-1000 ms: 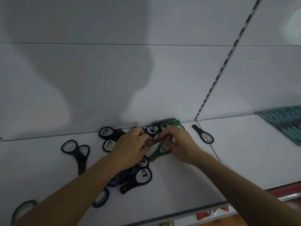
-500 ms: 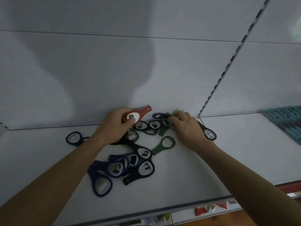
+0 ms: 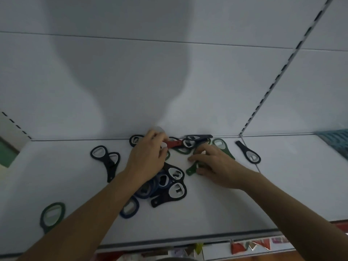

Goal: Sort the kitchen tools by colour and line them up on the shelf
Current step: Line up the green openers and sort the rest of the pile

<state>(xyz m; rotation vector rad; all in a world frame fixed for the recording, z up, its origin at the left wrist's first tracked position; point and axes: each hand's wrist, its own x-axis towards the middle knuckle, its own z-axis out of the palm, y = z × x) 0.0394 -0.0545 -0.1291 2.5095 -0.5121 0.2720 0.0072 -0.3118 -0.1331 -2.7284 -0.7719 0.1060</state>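
Observation:
A heap of flat bottle openers lies on the white shelf (image 3: 216, 213). My left hand (image 3: 148, 157) grips a red opener (image 3: 174, 143) near the back wall. My right hand (image 3: 214, 164) lies over a green opener (image 3: 192, 169), fingers curled round it, its handle end sticking out to the left. Black openers (image 3: 174, 193) and blue openers (image 3: 150, 187) are piled under my left wrist. More green openers (image 3: 222, 146) sit at the back, beside a black one (image 3: 197, 137).
Two black openers (image 3: 105, 157) lie apart at the left, a green one (image 3: 52, 213) near the front left, a black one (image 3: 248, 154) at the right. Teal goods (image 3: 337, 142) fill the neighbouring shelf. A slotted upright (image 3: 273, 81) divides the back panel.
My left hand has brought the red opener down from the back wall toward the shelf. My right hand has moved forward from the back pile onto a green opener.

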